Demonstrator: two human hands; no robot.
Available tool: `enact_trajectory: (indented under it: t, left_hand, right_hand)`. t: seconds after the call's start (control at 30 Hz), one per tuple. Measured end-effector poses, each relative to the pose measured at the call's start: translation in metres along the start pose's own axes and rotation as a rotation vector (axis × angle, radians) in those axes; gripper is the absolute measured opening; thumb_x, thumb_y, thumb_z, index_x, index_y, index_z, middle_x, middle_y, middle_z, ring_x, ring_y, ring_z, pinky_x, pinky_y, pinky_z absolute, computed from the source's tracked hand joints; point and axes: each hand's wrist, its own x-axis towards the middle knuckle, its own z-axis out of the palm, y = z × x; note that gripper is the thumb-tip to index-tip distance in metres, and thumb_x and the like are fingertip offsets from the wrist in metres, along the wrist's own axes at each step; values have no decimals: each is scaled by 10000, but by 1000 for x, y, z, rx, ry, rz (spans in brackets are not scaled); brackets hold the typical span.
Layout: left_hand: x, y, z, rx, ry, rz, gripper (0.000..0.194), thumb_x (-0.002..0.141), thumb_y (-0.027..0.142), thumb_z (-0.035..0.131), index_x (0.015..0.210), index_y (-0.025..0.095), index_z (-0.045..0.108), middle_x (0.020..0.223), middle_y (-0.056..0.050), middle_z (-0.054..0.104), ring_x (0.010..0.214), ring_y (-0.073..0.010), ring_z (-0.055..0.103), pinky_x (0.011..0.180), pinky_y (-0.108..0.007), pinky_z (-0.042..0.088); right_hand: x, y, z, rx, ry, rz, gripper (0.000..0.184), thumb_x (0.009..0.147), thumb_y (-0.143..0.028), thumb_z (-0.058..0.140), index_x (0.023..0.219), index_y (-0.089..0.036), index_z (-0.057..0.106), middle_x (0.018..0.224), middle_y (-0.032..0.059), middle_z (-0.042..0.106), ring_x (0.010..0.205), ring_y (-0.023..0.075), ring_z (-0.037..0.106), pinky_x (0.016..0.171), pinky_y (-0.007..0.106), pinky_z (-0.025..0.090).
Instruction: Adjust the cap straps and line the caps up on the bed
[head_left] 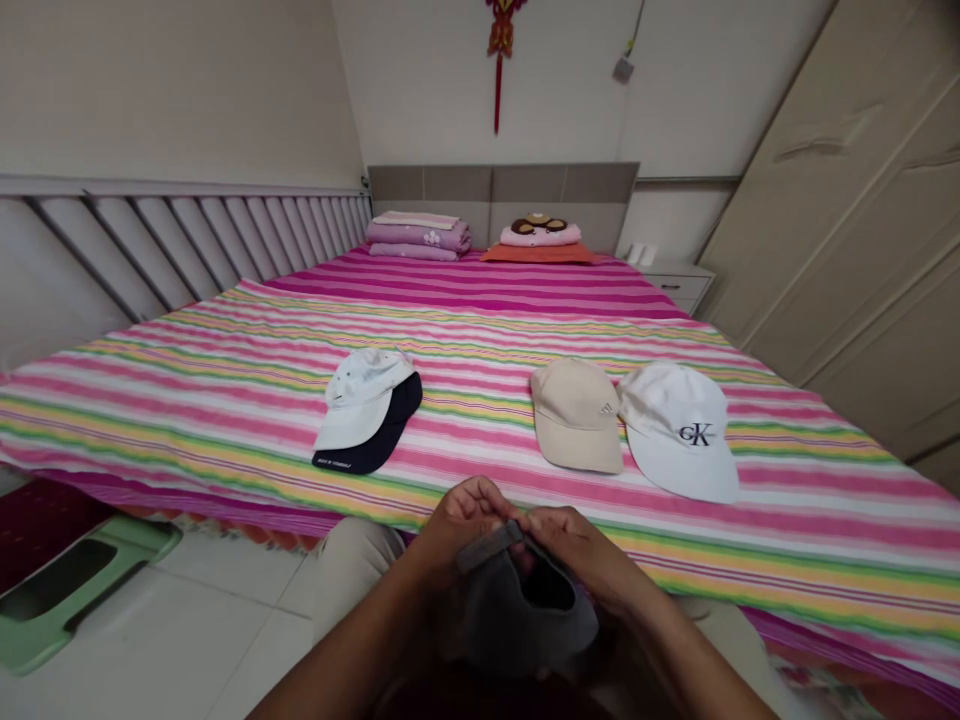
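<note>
Close to my body, a dark grey cap (499,620) is held with its back opening and adjusting strap (487,548) facing up. My left hand (469,520) pinches the strap from the left. From the right, my right hand (570,545) grips the strap's other end near the cap's edge. On the bed beyond lie a white cap (367,385) overlapping a dark navy cap (382,440) on the left. Right of centre sits a beige cap (576,415), with a white cap marked CK (679,425) touching its right side.
The caps rest on a striped bedspread (472,400). Folded purple bedding (420,237) and a pink and orange pile (540,240) lie by the headboard (495,185). A slatted rail (247,230) runs along the left; a green stool (112,570) stands on the floor, lower left.
</note>
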Motion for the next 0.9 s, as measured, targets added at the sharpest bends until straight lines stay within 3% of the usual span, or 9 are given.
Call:
enact_trajectory:
  t: [0.07,0.17,0.27,0.33,0.5,0.6,0.67,0.77,0.9]
  left_hand:
    - [0,7,-1,24,-2,-31,225,628,220,695,783,133,558,790,-77,674,554,-141,617,524,-245,476]
    - [0,17,-1,111,-15,-161,237,711,325,611,822,116,624,751,-85,675,579,-131,607,549,-226,457]
    - [0,23,-1,219,-83,-348,159,647,268,668,673,111,660,591,-38,645,520,-100,564,513,-190,413]
    - [-1,24,-1,211,-105,-394,120,561,210,718,607,119,654,534,-11,620,457,-80,522,462,-178,373]
    - [1,26,-1,15,-74,-302,179,515,237,730,598,109,637,515,-24,604,429,-73,505,429,-170,349]
    - [6,38,-4,-170,39,-143,161,526,243,691,595,116,620,577,-29,610,560,-106,570,561,-190,429]
    - [10,48,-9,-189,-22,-112,210,540,282,640,632,93,635,606,-70,621,610,-154,592,597,-233,449]
    - [15,56,-23,-92,-170,-215,317,571,285,569,752,43,665,672,-129,656,626,-197,608,583,-274,455]
    - [15,42,-43,-20,-202,-368,175,534,146,589,657,58,675,600,-94,658,539,-166,598,548,-260,456]
  right_hand:
    - [0,3,-3,187,-42,61,375,730,-494,546,570,-162,480,486,-33,468,440,80,362,444,213,254]
    - [-2,3,-2,314,36,55,387,677,-485,614,544,-172,428,436,-64,399,406,62,289,424,207,188]
    - [-2,-1,1,331,71,82,391,661,-481,634,545,-176,419,436,-75,370,399,57,252,409,205,165]
    - [-1,-5,2,336,80,92,397,651,-480,644,544,-176,411,443,-77,363,405,56,241,405,202,165]
    - [1,-5,-7,359,-15,85,365,671,-494,619,589,-158,501,487,-60,431,425,59,314,428,192,233]
    - [-1,0,-20,351,-229,168,392,577,-495,692,651,-122,600,558,-7,542,483,90,452,493,210,325]
    - [-3,1,-27,402,-260,177,419,494,-467,749,687,-111,638,600,26,595,528,123,522,543,238,377]
    - [-4,-5,-31,576,3,63,399,463,-455,763,719,-171,650,630,14,628,568,149,573,594,268,426]
    - [-1,-19,-33,693,306,-14,331,433,-444,775,645,-244,618,588,-23,633,605,186,614,651,311,474]
